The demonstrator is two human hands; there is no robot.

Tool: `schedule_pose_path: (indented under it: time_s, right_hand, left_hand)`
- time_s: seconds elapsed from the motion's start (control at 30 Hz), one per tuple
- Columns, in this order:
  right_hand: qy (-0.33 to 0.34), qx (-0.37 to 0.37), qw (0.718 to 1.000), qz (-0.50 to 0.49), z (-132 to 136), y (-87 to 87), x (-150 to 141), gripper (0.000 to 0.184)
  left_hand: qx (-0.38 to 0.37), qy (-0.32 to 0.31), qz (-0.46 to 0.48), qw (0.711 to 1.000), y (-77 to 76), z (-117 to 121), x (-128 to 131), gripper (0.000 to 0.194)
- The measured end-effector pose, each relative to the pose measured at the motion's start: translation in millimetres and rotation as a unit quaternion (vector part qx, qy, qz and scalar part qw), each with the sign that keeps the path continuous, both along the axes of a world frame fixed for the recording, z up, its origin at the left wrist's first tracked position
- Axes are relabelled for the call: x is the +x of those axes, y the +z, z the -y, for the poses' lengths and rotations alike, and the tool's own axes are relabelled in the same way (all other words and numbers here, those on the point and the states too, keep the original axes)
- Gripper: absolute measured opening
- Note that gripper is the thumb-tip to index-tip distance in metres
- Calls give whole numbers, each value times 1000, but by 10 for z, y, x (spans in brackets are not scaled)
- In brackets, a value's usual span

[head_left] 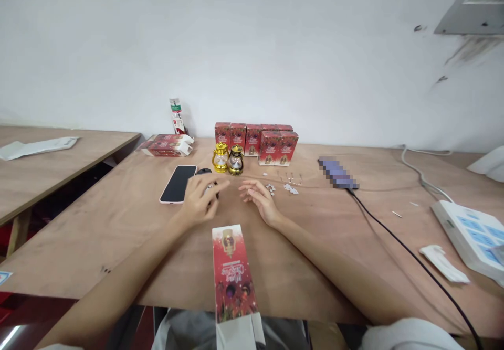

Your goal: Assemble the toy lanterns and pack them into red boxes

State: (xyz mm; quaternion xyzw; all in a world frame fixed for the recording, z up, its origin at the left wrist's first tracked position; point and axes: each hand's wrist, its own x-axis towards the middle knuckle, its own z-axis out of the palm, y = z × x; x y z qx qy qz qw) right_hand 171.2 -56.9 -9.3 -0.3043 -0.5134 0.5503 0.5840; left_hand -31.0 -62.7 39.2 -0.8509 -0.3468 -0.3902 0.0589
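My left hand [200, 198] is over the table, its index finger stretched out and its thumb apart. A small dark lantern [216, 191] shows partly behind and between those fingers; the rest of it is covered by the hand. To the right, my right hand [260, 199] has loosely curved, parted fingers with nothing visible in them. Round button-like pieces [270, 189] lie just past it. A gold lantern [221, 158] and a bronze lantern [236, 161] stand upright behind the hands. Nearest me, a red printed carton [234, 276] lies with its white flap open over the table edge.
Several red boxes [279, 149] stand near the wall. A flattened-looking red carton [167, 145] and a black-screened phone [179, 184] are at left. Small screws [293, 178] and white scraps [290, 188] lie right of centre. A second phone [337, 172] trails a black cable [405, 253].
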Motion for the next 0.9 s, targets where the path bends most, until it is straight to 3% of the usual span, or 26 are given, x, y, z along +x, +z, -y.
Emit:
schedule_pose_path:
  time_s: [0.07,0.17,0.27,0.37,0.43,0.57,0.73,0.8,0.9]
  right_hand:
    - [-3,-4,1000,-7,-7,2,-3,22]
    - [-3,-15,1000,-24,-9,12,-11,20]
    - [-1,-22,999,-25,-6,22,-12,21]
    - [1,-18,1000,-13,-4,20,-4,22]
    - [5,-14,1000,-6,-7,12,2,22]
    - [14,-7,1000,3,-17,3,5,22]
    - [15,-7,1000,6,-16,17,-1,21]
    - [14,-8,1000,11,-18,11,4,21]
    - [14,-4,1000,17,-22,0,14,21]
  left_hand:
    - [-115,-166,-76,976,89,38,2,44]
    - [-317,-338,-119,878,248,69,15,47]
    - [-485,-399,-131,767,388,40,-17,55]
    - [-613,-404,-179,656,474,-18,-79,70]
    - [-652,-408,-206,604,497,-35,-98,83]
    - [-651,-473,-226,548,468,55,11,96]
    - [-655,-566,-262,426,342,260,307,64]
    - [-665,-574,-234,417,294,285,344,53]
    - [-716,-516,-213,419,234,237,222,53]
